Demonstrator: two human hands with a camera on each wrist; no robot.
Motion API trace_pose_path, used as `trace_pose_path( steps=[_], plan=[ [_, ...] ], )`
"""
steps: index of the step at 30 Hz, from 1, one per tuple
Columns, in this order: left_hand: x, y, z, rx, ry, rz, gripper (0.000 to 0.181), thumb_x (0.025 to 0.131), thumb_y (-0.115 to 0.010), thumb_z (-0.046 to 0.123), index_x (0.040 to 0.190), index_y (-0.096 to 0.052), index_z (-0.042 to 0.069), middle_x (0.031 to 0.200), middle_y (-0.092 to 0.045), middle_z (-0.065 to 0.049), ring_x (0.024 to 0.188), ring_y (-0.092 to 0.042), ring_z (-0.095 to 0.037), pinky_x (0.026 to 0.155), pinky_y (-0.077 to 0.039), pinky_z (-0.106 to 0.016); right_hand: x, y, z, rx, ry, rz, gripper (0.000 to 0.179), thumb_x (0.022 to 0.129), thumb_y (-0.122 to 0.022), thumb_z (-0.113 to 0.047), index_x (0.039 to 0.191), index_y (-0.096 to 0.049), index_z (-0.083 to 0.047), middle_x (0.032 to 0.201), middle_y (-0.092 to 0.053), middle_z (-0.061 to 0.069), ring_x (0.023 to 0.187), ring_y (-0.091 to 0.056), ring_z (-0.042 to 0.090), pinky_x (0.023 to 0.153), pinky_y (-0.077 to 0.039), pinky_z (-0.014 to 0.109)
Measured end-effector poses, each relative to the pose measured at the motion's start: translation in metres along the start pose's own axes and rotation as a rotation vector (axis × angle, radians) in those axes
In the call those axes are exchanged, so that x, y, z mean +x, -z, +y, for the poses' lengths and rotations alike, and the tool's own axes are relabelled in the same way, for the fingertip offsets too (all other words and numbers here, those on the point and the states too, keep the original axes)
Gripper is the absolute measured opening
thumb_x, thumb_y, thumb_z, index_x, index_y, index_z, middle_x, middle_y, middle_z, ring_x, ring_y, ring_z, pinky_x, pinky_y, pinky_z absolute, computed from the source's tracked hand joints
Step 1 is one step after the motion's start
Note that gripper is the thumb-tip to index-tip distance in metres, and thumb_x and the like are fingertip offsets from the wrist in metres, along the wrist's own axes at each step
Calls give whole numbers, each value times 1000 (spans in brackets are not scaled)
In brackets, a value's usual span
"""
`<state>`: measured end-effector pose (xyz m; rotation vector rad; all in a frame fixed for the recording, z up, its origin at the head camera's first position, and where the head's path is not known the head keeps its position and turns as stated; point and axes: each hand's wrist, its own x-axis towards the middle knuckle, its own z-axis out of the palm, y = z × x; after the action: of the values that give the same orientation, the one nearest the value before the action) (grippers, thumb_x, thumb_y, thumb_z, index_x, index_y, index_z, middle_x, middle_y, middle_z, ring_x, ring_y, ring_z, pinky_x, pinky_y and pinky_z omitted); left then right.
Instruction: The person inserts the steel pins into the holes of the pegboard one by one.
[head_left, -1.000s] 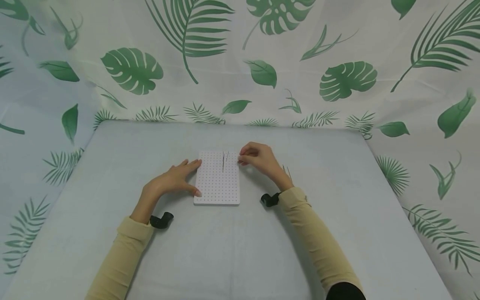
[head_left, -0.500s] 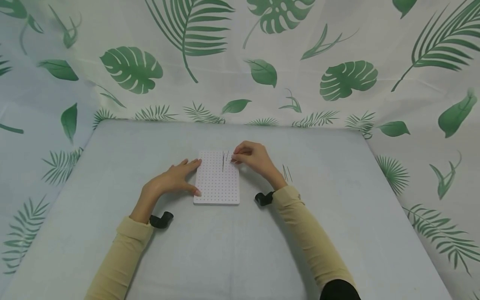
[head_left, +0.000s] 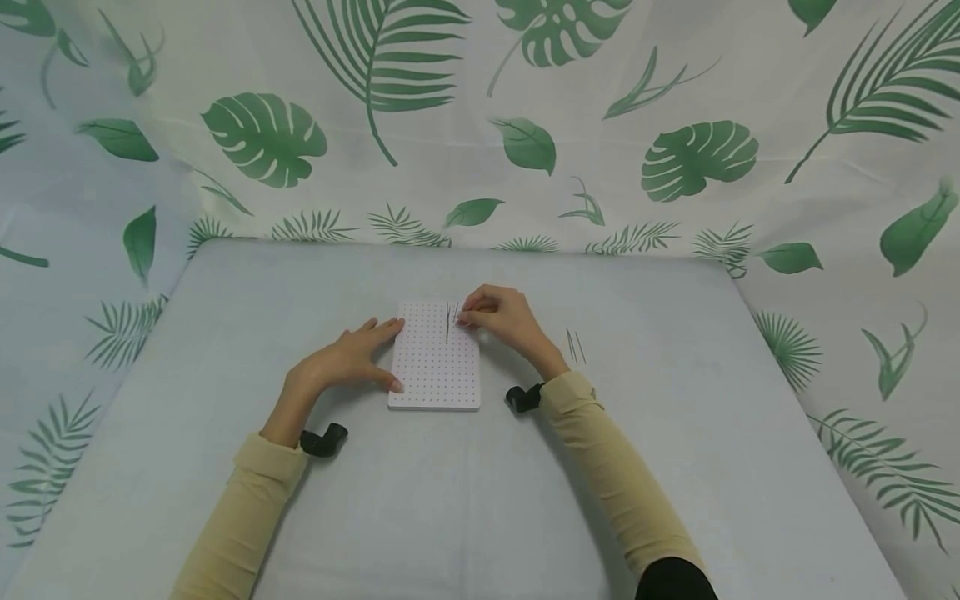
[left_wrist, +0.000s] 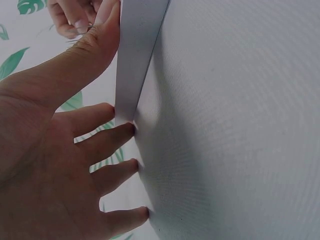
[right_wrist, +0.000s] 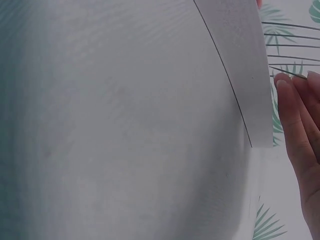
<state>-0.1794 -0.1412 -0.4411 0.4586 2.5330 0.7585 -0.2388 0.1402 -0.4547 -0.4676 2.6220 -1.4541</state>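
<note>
A white board with rows of small holes (head_left: 431, 375) lies on the table. Along its left edge my left hand (head_left: 341, 358) is spread, with the thumb at the near corner and fingertips at the far part of that side. Over the far right part, my right hand (head_left: 504, 317) pinches a thin dark rod (right_wrist: 282, 70) between thumb and fingers. That rod slants, its lower end right at the board's top face in the right wrist view. Several similar thin rods (right_wrist: 292, 36) stand up from the board beside it, and they show as dark lines (head_left: 447, 323) in the head view.
A few loose thin rods (head_left: 574, 346) lie on the white-covered table (head_left: 390, 517), right of the board and close to my right wrist. Behind the table hangs a white cloth with green leaf prints (head_left: 420, 167). Black wrist cameras (head_left: 324, 440) sit near both cuffs.
My right hand has moved left from beside the board's right edge to over its far right part. More of the loose rods now show by the wrist. The left hand stays put.
</note>
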Motion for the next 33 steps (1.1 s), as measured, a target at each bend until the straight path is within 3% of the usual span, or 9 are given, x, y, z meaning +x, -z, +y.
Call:
trace_pose_path(
  steps=[10, 19, 33],
  plan=[
    [-1, 1, 0, 3, -12, 3, 107, 81, -87, 35, 163, -25, 3, 169, -21, -20, 157, -9, -47, 124, -4, -69, -1, -1, -4, -9, -6, -10, 11, 89, -81, -16, 95, -74, -9, 92, -78, 6, 81, -73, 17, 69, -53, 25],
    [-1, 1, 1, 7, -6, -1, 107, 82, -86, 36, 163, -25, 4, 170, -21, -19, 158, -8, -47, 125, -4, -69, 2, -5, -1, -53, 28, -28, 9, 89, -80, -13, 96, -75, -9, 92, -78, 6, 90, -75, 20, 82, -57, 32],
    [0, 2, 0, 14, -11, -6, 105, 83, -86, 35, 163, -25, 5, 170, -21, -19, 157, -9, -47, 124, -5, -69, 0, -6, -5, -69, 22, -47, 13, 90, -78, -12, 102, -75, -6, 98, -78, 9, 93, -75, 22, 87, -60, 35]
  ],
)
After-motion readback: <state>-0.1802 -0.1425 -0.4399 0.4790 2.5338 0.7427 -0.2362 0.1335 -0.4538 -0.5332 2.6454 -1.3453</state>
